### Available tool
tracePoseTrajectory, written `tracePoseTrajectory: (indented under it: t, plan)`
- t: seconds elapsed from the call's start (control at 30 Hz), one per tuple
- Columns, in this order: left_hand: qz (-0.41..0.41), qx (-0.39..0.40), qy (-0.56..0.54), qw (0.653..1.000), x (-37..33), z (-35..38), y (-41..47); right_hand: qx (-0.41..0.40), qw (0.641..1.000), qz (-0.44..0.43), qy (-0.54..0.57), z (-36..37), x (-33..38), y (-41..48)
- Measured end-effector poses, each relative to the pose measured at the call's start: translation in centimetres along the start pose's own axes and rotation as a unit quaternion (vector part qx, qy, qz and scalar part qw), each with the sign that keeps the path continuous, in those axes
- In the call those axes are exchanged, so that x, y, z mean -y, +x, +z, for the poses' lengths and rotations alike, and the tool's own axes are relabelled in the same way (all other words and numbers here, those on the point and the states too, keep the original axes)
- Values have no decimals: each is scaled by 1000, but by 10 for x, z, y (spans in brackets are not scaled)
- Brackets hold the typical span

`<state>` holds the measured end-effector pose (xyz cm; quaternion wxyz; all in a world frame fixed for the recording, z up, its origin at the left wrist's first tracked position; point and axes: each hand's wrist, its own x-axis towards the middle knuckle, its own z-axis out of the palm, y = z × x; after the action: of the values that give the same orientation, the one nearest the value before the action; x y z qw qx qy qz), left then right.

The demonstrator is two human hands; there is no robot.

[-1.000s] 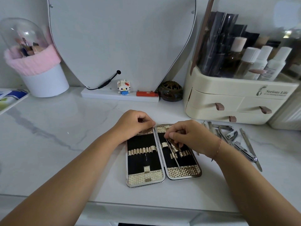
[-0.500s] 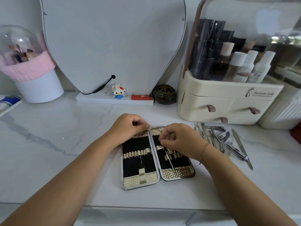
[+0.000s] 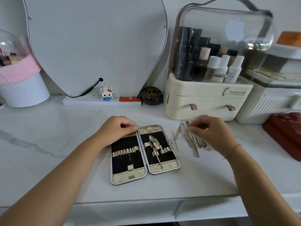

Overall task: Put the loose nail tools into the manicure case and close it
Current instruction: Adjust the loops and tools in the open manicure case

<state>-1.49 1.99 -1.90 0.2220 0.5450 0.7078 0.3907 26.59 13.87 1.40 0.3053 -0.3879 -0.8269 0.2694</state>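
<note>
The manicure case (image 3: 145, 174) lies open and flat on the marble top, black inside with gold bands. One thin metal tool (image 3: 156, 153) sits under the band in its right half; the left half holds no tool. My left hand (image 3: 116, 129) rests curled on the top edge of the left half. My right hand (image 3: 211, 133) hovers blurred over the pile of loose nail tools (image 3: 189, 139) to the right of the case, fingers bent. I cannot tell whether it grips one.
A cream cosmetic organiser (image 3: 205, 97) with bottles stands behind the tools. A heart-shaped mirror (image 3: 96, 44), a small block figure (image 3: 106, 93) and a dark round jar (image 3: 151, 95) line the back. A pink-rimmed white container (image 3: 21, 82) is far left, a red pouch (image 3: 286, 132) far right.
My right hand has left the case's right half, leaving a tool in the band, and moved right to the loose tools. The left hand has stayed on the case.
</note>
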Motion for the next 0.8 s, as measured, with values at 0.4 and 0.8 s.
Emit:
tracePoseTrajectory:
  t: [0.4,0.8]
  plan:
    - [8,-59,1,998,-5,0,-12,-91,978,103,-154,-22,-49,-50]
    - [35,-4,-114,993,-79,35,-47,-52,996,-23,65,17,32,-53]
